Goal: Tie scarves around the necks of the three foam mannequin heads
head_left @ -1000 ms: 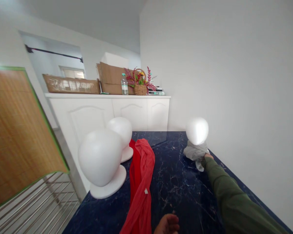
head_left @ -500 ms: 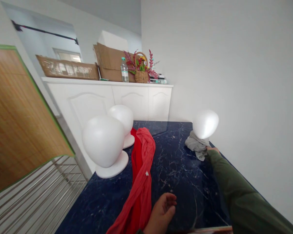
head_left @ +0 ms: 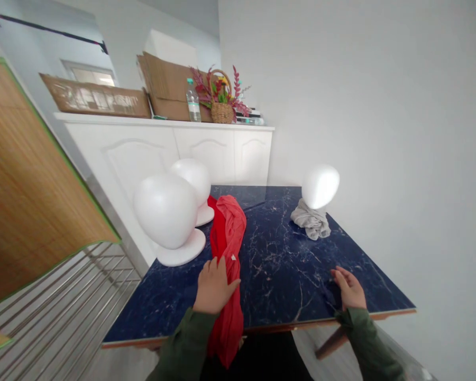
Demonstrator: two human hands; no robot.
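Observation:
A long red scarf [head_left: 233, 227] runs down the dark blue marbled table [head_left: 277, 254] and hangs over its front edge. My left hand [head_left: 214, 286], palm down with fingers spread, is over the scarf and holds nothing. At the right, my right hand [head_left: 348, 286] is above the table with loosely curled fingers; whether anything is between the fingertips is unclear. A grey cloth [head_left: 311, 219] lies bunched around the base of a white head form [head_left: 321, 186] at the back right. Two more white head forms [head_left: 166, 210] [head_left: 193, 180] stand on round bases left of the scarf.
Behind the table, a white cabinet [head_left: 143, 153] carries cardboard boxes [head_left: 99, 99], a water bottle [head_left: 193, 100] and a flower basket [head_left: 222, 112]. A metal rack [head_left: 79, 296] with a bamboo mat [head_left: 31, 185] stands at the left. The wall is close on the right.
My right hand has let go of the grey cloth and come back toward the table's front. My left hand has moved left over the red scarf and opened. The view has shifted, showing the front edge.

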